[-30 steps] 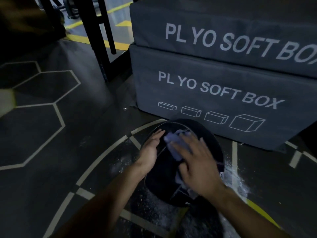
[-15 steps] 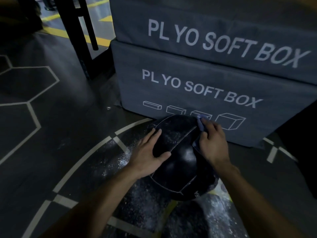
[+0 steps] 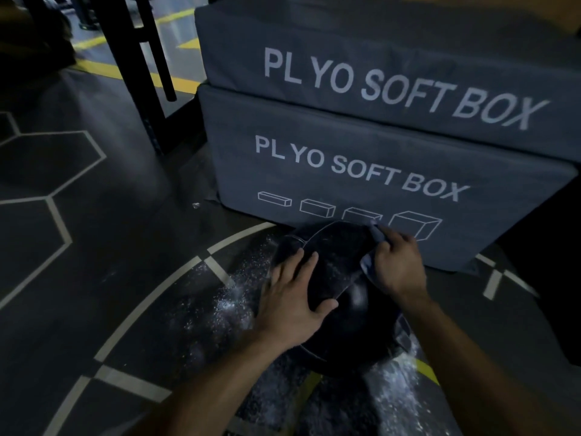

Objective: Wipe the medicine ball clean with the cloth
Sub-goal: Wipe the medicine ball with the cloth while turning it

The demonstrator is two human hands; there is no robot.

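Hidden and cropped parts around the ball

Most of the cloth lies hidden under the right hand; only pale edges show. The left hand covers part of the medicine ball, whose underside is lost in shadow. The upper plyo box runs off the top and right edges, and both forearms leave the bottom edge.

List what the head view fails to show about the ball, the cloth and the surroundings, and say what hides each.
- Medicine ball: its underside and far side are hidden by its own bulk; its left side is covered by the left hand.
- Cloth: mostly covered by the right hand; its full shape is unseen.
- Upper soft box: cut off by the top and right edges.
- Remaining dirt on the ball: too dim to judge.
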